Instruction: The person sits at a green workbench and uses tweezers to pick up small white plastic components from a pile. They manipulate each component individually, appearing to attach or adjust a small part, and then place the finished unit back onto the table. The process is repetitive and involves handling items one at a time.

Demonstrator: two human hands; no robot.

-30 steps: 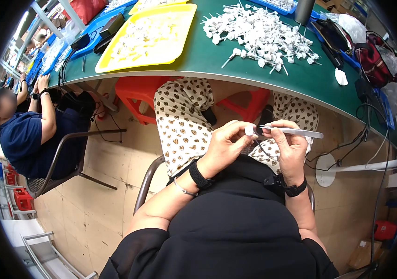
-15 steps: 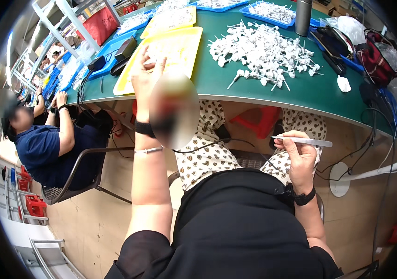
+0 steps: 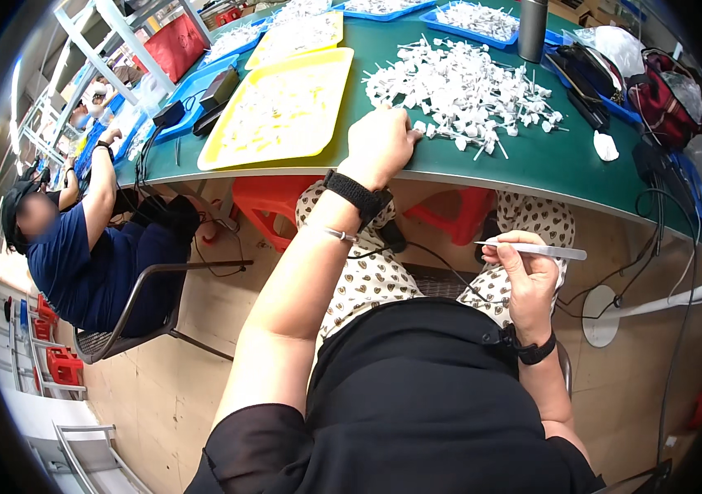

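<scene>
My left hand [image 3: 380,146] reaches over the table to the near left edge of a heap of small white plastic parts with thin stems [image 3: 466,95]. Its fingers curl down among the outermost parts, and what they hold, if anything, is hidden behind the knuckles. Above my right thigh, my right hand [image 3: 528,276] grips a pair of pale tweezers [image 3: 544,250], whose dark, thin tips point left. Left of the heap lies a yellow tray [image 3: 330,136] with a scatter of small white parts in it.
Blue trays [image 3: 506,43] and another yellow tray, all filled with white parts, line the back of the green table [image 3: 581,173]. A dark flask [image 3: 534,33] stands behind the heap; bags and cables crowd the right. On the left, a co-worker [image 3: 79,239] sits on a chair.
My left hand has moved right, from over the yellow tray to the heap's edge. My right hand stays almost still with the tweezers. The co-worker's arm has risen toward the table.
</scene>
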